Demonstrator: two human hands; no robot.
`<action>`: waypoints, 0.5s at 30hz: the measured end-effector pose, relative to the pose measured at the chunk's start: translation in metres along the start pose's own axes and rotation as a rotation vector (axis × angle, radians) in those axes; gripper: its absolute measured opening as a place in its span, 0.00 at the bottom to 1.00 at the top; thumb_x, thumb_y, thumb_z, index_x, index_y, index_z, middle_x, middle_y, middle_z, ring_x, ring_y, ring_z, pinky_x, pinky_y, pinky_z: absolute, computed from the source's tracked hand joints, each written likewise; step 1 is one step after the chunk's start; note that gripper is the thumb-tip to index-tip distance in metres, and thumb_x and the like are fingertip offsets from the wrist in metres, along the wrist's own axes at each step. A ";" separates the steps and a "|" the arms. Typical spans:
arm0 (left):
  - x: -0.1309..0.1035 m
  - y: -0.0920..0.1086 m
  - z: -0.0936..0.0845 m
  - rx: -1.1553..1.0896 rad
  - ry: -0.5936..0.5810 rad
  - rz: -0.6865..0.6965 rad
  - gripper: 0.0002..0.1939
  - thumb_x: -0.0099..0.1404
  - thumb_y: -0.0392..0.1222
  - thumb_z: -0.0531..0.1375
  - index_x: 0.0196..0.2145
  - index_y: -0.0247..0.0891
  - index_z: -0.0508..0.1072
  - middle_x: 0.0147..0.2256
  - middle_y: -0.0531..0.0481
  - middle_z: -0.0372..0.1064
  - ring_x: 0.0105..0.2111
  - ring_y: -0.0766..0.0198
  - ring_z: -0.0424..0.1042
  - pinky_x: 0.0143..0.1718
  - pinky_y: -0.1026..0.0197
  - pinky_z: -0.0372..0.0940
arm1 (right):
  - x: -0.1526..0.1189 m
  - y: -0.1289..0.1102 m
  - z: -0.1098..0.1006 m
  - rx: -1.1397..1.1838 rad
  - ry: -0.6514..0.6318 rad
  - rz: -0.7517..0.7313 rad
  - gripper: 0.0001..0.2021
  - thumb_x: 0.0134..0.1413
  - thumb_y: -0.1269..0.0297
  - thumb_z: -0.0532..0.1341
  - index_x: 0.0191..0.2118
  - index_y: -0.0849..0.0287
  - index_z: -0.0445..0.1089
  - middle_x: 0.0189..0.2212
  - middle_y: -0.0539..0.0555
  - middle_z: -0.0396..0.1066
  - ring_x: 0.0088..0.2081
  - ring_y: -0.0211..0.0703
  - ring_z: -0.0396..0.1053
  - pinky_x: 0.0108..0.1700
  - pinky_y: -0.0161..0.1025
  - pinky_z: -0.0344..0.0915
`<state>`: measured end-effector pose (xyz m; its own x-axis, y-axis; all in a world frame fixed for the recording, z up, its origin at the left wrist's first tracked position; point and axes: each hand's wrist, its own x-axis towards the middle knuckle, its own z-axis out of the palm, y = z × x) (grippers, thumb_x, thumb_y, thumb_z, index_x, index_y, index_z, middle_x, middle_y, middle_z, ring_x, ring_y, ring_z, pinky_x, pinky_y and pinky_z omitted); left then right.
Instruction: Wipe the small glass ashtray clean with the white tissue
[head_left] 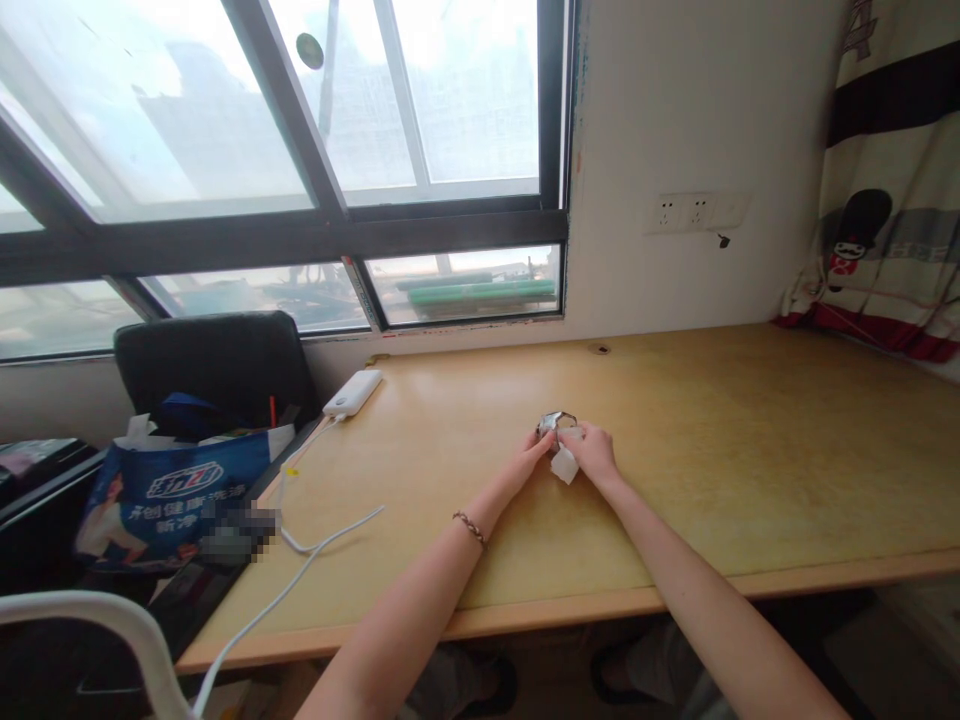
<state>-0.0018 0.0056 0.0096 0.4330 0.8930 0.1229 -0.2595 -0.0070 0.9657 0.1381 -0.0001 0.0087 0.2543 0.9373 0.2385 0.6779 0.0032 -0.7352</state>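
Over the middle of the wooden table, my two hands meet around a small silver metal object with a thin curved band [553, 419], too small to make out its exact kind. My left hand [538, 445], a beaded bracelet on its wrist, has its fingers closed on the object's left side. Pressed close at the right, my right hand [594, 452] pinches a white tissue [565, 466] against the metal object. The tissue's lower end hangs down between both hands. Fingertips of both hands are partly hidden behind the object and the tissue.
A white power bank [354, 392] lies at the table's left edge, its white cable [300, 570] trailing forward. Left of the table [735, 450] stand a black chair [217, 360] and a blue printed bag [180, 500]. Behind are a window, a wall socket [682, 212] and a curtain [892, 200].
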 end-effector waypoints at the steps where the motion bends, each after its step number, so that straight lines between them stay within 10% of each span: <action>1: 0.001 -0.001 -0.001 0.003 0.002 -0.006 0.23 0.53 0.53 0.58 0.40 0.32 0.71 0.38 0.43 0.70 0.39 0.57 0.67 0.43 0.59 0.58 | 0.000 0.000 0.000 -0.019 0.025 -0.014 0.13 0.42 0.58 0.58 0.34 0.60 0.70 0.26 0.54 0.72 0.28 0.42 0.67 0.28 0.32 0.57; 15: 0.003 -0.005 -0.001 0.006 0.225 -0.117 0.35 0.50 0.69 0.45 0.22 0.31 0.69 0.16 0.48 0.64 0.17 0.67 0.63 0.23 0.63 0.59 | -0.009 -0.007 -0.002 -0.001 -0.049 -0.252 0.13 0.51 0.59 0.53 0.40 0.57 0.67 0.31 0.55 0.72 0.32 0.41 0.69 0.33 0.32 0.59</action>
<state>0.0005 0.0085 0.0046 0.2562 0.9656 -0.0437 -0.2137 0.1007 0.9717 0.1320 -0.0088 0.0132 0.0434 0.9226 0.3834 0.7161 0.2388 -0.6558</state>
